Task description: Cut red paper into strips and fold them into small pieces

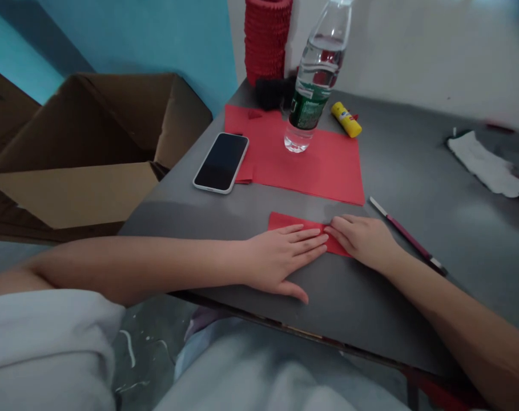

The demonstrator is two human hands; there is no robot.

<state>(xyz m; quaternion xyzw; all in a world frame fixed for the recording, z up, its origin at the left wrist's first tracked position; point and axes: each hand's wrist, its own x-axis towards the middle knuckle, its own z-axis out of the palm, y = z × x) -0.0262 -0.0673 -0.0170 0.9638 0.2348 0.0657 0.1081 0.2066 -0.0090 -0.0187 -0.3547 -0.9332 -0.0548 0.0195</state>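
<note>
A small strip of red paper (280, 221) lies on the grey table near its front edge, partly covered by both hands. My left hand (285, 254) rests flat across it, fingers stretched to the right and thumb spread on the table. At the paper's right end, my right hand (362, 237) has its fingers bent together and pressed down on the paper. Whether those fingers pinch an edge is hard to see. Beyond the hands, larger red sheets (310, 171) lie stacked. A slim dark-red and white pen-like stick (409, 237) lies just right of my right hand.
On the red sheets stands a water bottle (308, 105), with a phone (222, 162) at their left edge. Behind are a yellow glue stick (346, 120) and a red ribbed roll (268, 40). A white glove (486, 162) lies right; an open cardboard box (75, 194) stands left.
</note>
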